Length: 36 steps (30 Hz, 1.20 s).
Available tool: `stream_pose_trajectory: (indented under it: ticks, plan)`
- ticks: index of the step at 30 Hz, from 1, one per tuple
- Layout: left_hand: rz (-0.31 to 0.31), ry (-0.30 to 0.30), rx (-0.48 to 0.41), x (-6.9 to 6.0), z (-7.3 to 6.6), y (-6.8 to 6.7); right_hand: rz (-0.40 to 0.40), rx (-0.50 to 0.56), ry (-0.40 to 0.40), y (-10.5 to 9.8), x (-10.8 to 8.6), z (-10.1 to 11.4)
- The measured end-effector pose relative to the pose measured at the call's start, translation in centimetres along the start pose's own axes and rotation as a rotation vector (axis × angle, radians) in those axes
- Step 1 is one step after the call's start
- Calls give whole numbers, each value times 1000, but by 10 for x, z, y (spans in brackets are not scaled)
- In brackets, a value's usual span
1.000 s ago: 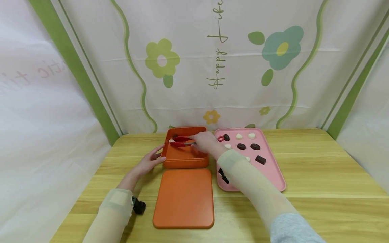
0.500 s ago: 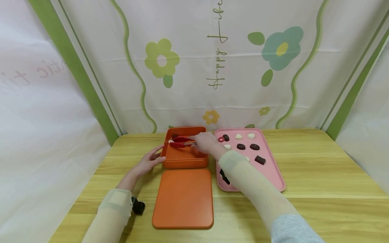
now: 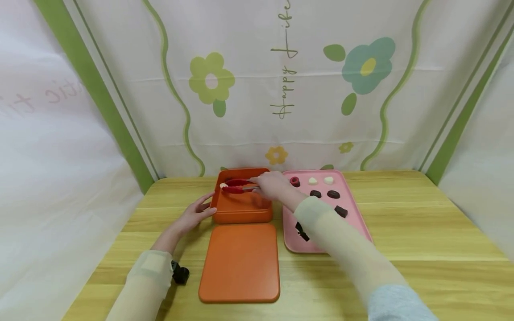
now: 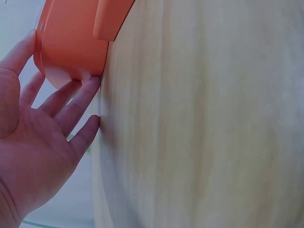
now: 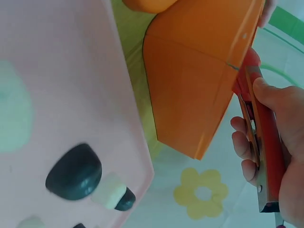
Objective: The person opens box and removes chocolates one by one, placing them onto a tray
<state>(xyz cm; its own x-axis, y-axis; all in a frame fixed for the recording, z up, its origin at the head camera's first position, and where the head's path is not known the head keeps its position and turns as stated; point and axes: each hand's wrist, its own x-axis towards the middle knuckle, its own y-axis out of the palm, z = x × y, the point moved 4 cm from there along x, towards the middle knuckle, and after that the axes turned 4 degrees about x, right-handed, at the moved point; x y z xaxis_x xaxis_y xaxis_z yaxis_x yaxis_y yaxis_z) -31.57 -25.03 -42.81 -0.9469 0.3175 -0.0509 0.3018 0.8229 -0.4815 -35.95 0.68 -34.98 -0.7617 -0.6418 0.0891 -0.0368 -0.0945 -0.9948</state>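
Observation:
In the head view, my right hand [image 3: 273, 185] grips red-tipped metal tongs [image 3: 234, 190] that reach into the orange box [image 3: 242, 217]. A small white chocolate-like piece [image 3: 223, 185] sits at the tips, by the box's left wall; whether the tips pinch it, I cannot tell. The right wrist view shows thumb and fingers round the tongs' handle [image 5: 270, 156]. My left hand [image 3: 194, 217] is at the box's left side. In the left wrist view, the spread fingers of that hand [image 4: 42, 128] touch the orange wall [image 4: 71, 47]. Part of the box's inside is hidden.
An orange lid [image 3: 240, 263] lies flat in front of the box. To the right, a pink tray [image 3: 297, 246] carries several dark and white pieces, including a dark oval [image 3: 333, 194] and a white heart [image 3: 312, 181]. The wooden table [image 3: 421, 223] meets a patterned curtain [image 3: 249, 120] behind.
The right forearm and the tongs' handle end have shifted slightly right. A dark piece in the box, visible earlier behind the tips, is now hidden. My left hand stays on the box.

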Motion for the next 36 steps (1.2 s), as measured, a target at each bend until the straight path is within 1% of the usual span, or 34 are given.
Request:
stream_pose_trajectory:
  ticks: [3, 9, 16, 19, 22, 25, 28, 31, 36]
  plan:
    - [2, -3, 6, -1, -1, 0, -6, 10, -3, -6, -8, -2]
    - [-3, -5, 6, -2, 0, -1, -47, 28, -38, -14, -25, -11]
    - [-4, -15, 18, -3, -2, 0, -87, 92, -52, -24, -52, -26]
    - [-2, -13, 18, -3, -2, 0, -128, 105, -66, -29, -65, -32]
    - [-1, -6, 10, -3, -2, 0, -187, 95, -95, -34, -80, -38]
    - [-2, -1, 9, -2, -1, 0, -256, 66, -136, -40, -97, -42]
    - [-4, -1, 14, -2, 0, 0, -312, 45, -156, -47, -115, -46]
    - [-5, -4, 15, -2, 0, -1, -339, 43, -145, -53, -132, -49]
    - [2, -2, 20, -2, -1, -1, -328, 54, -75, -55, -158, -57]
